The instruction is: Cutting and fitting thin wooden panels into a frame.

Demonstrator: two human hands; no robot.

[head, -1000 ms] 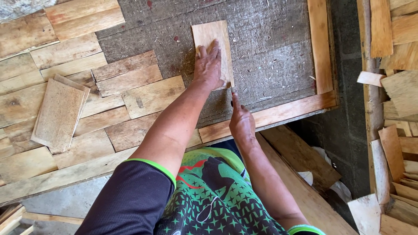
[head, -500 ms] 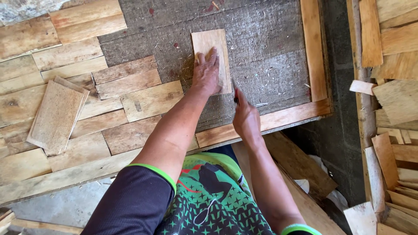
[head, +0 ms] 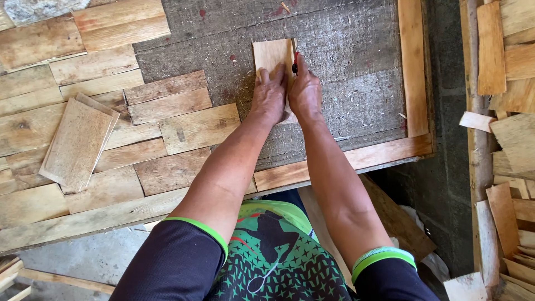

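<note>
Two hands, the left hand (head: pixel 271 95) and the right hand (head: pixel 305 92); one small wooden piece (head: pixel 272 56) under them; one red-tipped tool (head: pixel 295 64); one loose stack of wood pieces (head: pixel 78 142) at left

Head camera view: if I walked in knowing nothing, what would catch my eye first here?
Both bare hands meet at the centre top: the left hand presses flat on a small pale wood piece lying on a grey fibrous board, while the right hand holds a thin red-tipped tool at the piece's right edge. To the left, rows of wooden pieces cover the board like tiling, with a loose stack of thin boards lying askew on them.
</note>
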